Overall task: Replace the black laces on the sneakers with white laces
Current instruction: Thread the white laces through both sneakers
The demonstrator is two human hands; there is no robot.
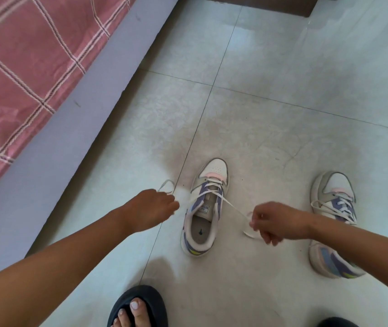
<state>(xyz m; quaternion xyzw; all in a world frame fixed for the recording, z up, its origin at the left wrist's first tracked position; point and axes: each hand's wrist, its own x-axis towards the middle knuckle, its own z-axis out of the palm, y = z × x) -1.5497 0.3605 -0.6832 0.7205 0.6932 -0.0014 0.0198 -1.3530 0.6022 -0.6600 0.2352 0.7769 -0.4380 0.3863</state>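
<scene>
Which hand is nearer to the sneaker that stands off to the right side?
Right. The right hand hangs just beside the right-side sneaker, its wrist crossing over it. The left hand is farther off, beyond the middle sneaker.

Both forearms bare, no sleeves visible. Left hand (151,210) and right hand (274,223): no rings or watch seen. Near foot wears a black open-toe slipper (138,303); toenails painted pale.
</scene>
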